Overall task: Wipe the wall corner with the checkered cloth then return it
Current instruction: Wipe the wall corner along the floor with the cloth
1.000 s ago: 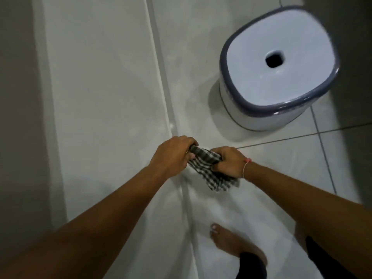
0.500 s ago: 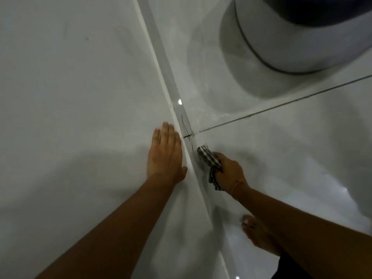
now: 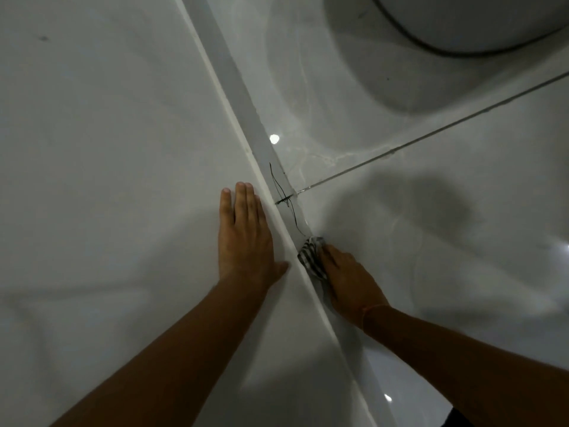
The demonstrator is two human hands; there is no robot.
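Right hand [image 3: 348, 280] closed on bunched cloth [image 3: 311, 257], pressed into wall [image 3: 107, 149] corner at floor [image 3: 431, 226] edge; left hand [image 3: 244, 238] flat, open on wall, empty; cloth light, soft, likely bunches — best gripped wadded in palm

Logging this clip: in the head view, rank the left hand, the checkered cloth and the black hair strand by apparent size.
1. left hand
2. checkered cloth, partly hidden under the right hand
3. black hair strand, thin
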